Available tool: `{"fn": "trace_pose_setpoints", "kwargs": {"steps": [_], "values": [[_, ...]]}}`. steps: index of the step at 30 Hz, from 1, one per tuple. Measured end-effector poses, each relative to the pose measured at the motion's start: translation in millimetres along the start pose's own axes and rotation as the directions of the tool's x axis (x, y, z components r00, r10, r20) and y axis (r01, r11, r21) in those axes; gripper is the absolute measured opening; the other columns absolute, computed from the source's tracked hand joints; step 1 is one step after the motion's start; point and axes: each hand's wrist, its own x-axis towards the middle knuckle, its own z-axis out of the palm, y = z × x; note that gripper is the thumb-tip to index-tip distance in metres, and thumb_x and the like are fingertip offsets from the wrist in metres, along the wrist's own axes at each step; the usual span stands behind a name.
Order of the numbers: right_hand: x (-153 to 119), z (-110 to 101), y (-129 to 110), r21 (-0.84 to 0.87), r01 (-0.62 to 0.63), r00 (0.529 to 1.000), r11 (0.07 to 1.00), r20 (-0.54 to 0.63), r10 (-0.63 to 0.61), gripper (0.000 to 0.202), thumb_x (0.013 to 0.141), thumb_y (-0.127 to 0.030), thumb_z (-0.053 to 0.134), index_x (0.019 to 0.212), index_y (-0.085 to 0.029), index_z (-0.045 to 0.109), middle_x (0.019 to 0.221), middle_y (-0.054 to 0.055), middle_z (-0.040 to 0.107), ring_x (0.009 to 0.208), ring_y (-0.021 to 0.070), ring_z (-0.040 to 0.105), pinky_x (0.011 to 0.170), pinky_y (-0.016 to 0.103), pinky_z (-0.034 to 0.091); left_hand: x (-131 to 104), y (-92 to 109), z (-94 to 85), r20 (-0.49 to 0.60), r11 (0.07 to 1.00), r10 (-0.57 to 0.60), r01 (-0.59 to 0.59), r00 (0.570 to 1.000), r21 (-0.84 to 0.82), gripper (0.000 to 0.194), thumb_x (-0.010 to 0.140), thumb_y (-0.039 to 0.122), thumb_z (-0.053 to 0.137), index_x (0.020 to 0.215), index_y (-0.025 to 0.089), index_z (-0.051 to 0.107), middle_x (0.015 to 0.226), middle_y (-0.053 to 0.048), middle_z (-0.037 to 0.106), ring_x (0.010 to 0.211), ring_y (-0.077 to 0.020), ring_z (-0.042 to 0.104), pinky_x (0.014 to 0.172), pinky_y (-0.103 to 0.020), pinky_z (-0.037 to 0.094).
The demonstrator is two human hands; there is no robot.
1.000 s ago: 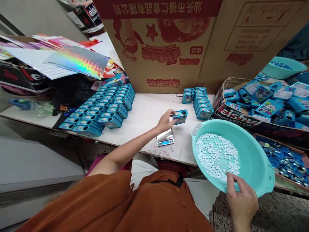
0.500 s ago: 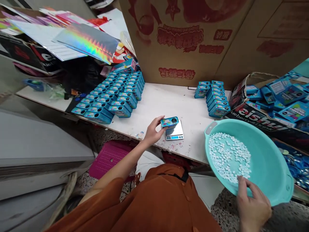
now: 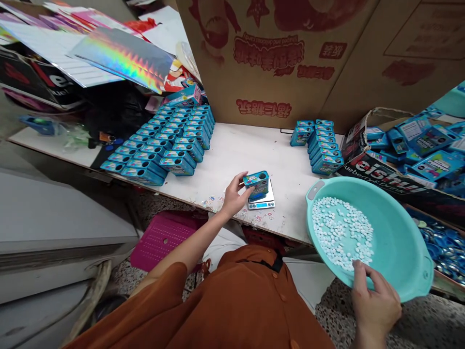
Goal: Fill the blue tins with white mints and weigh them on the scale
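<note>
My left hand (image 3: 234, 196) grips a small blue tin (image 3: 257, 183) with a round dark hole in its top. The tin is at a small digital scale (image 3: 264, 202) with a lit blue display; whether its base touches the plate I cannot tell. At the near rim of a turquoise basin (image 3: 397, 228), my right hand (image 3: 376, 300) has its thumb and fingers pinched together. What they hold, if anything, is hidden. Many small white candies (image 3: 341, 232) lie on the basin's left side, just beyond those fingertips.
Rows of blue tins (image 3: 160, 140) stand on the left of the white table (image 3: 225, 150), a shorter group (image 3: 325, 145) on the right. A big cardboard box (image 3: 261, 63) rises behind. An open carton (image 3: 385, 172) of tins and round metallic pieces (image 3: 443, 249) are at right.
My left hand has lowered the tin onto or close to the scale. My right hand stays pinched at the basin's near rim. The view has shifted slightly.
</note>
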Motion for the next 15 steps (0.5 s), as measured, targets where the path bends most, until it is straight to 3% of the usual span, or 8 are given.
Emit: {"fn": "trace_pose_setpoints", "kwargs": {"steps": [5, 8, 12, 15], "values": [[-1.0, 1.7, 1.8, -0.011, 0.027, 1.0, 1.0, -0.009, -0.027, 0.031, 0.088, -0.042, 0.057, 0.08, -0.016, 0.071, 0.079, 0.011, 0.073, 0.072, 0.024, 0.065, 0.07, 0.032, 0.045, 10.5, 5.2, -5.6, 0.011, 0.986, -0.055, 0.056, 0.998, -0.158, 0.052, 0.087, 0.039, 0.06, 0.133, 0.02, 0.045, 0.114, -0.01, 0.064, 0.105, -0.0192, 0.064, 0.092, -0.034, 0.055], [-1.1, 3.0, 2.5, -0.011, 0.025, 1.0, 1.0, -0.01, -0.025, 0.029, 0.088, -0.042, 0.058, 0.081, -0.016, 0.071, 0.079, 0.011, 0.072, 0.072, 0.0237, 0.065, 0.07, 0.032, 0.044, 11.1, 10.9, -8.0, 0.04, 0.998, 0.024, -0.021, 0.999, -0.054, 0.055, 0.083, 0.036, 0.065, 0.132, 0.02, 0.048, 0.115, -0.009, 0.063, 0.105, -0.0193, 0.063, 0.094, -0.033, 0.054], [-1.1, 3.9, 1.5, 0.015, 0.013, 0.999, 1.0, -0.029, -0.013, 0.028, 0.087, -0.041, 0.058, 0.077, -0.018, 0.07, 0.076, 0.009, 0.072, 0.07, 0.0223, 0.064, 0.068, 0.031, 0.044, 8.4, 14.3, -8.6, -0.062, 0.993, 0.116, -0.115, 0.991, 0.022, 0.056, 0.083, 0.031, 0.065, 0.135, 0.021, 0.046, 0.112, -0.009, 0.062, 0.103, -0.0183, 0.063, 0.092, -0.032, 0.055], [-0.9, 3.8, 0.3, 0.023, 0.001, 0.999, 1.0, -0.051, 0.0, 0.028, 0.087, -0.042, 0.058, 0.076, -0.019, 0.07, 0.075, 0.008, 0.071, 0.07, 0.0215, 0.064, 0.068, 0.03, 0.043, 6.8, 15.0, -9.1, -0.019, 0.98, 0.188, -0.186, 0.982, 0.071, 0.056, 0.082, 0.029, 0.067, 0.134, 0.021, 0.047, 0.115, -0.009, 0.061, 0.107, -0.0195, 0.061, 0.095, -0.034, 0.054]]}}
